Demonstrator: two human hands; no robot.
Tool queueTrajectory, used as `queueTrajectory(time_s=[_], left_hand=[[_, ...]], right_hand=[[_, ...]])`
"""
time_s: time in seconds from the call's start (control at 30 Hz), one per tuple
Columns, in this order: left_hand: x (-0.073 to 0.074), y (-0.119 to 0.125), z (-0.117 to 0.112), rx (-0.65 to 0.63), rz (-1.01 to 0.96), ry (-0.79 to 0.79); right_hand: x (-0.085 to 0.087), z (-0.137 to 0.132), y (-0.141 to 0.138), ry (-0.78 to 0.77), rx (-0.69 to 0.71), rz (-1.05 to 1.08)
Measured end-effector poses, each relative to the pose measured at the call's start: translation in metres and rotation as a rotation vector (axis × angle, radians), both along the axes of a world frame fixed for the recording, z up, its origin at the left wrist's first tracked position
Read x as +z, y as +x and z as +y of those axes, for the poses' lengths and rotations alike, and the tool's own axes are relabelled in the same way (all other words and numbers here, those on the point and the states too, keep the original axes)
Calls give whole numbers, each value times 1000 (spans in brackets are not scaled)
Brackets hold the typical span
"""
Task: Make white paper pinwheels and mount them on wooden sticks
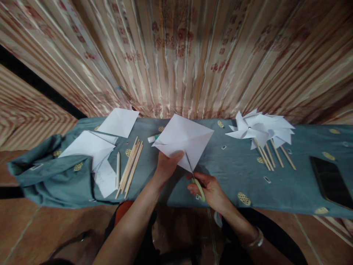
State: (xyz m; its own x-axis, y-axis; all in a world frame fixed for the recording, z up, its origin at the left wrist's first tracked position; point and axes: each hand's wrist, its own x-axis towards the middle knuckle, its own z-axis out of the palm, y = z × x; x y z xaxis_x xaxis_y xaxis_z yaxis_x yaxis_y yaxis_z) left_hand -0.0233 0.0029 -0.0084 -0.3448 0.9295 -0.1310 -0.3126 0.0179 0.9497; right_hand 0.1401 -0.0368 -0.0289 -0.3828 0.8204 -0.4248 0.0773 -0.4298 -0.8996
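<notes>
My left hand (168, 163) grips a square sheet of white paper (190, 136) near its lower left edge, thumb on top and the other fingers hidden beneath. Creases run across the sheet, and a slit shows at its left corner. In my right hand (208, 187) is a pair of scissors (199, 189) with pale green handles. Their blades lie at the sheet's near corner, pointing up toward its middle. Behind the sheet's left corner, a glue stick (152, 138) with a white cap is partly covered.
Finished paper pinwheels (249, 127) on sticks lie to the right, with a dark phone (331, 180) beyond them. Several wooden sticks (129, 169) and stacked white paper (86, 147) are on the left. A green patterned cloth (242, 173) covers the table; a curtain (176, 55) hangs behind.
</notes>
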Motion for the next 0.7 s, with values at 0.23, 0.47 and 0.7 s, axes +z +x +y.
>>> queueTrajectory(time_s=[0.23, 0.47, 0.7], left_hand=[[0, -1, 0, -6, 14, -9], [-1, 1, -1, -46, 37, -7], [-2, 0, -1, -54, 57, -13]], right_hand=[[0, 0, -1, -20, -14, -5], [4, 2, 0, 27, -26, -24], [0, 1, -3, -23, -49, 9]])
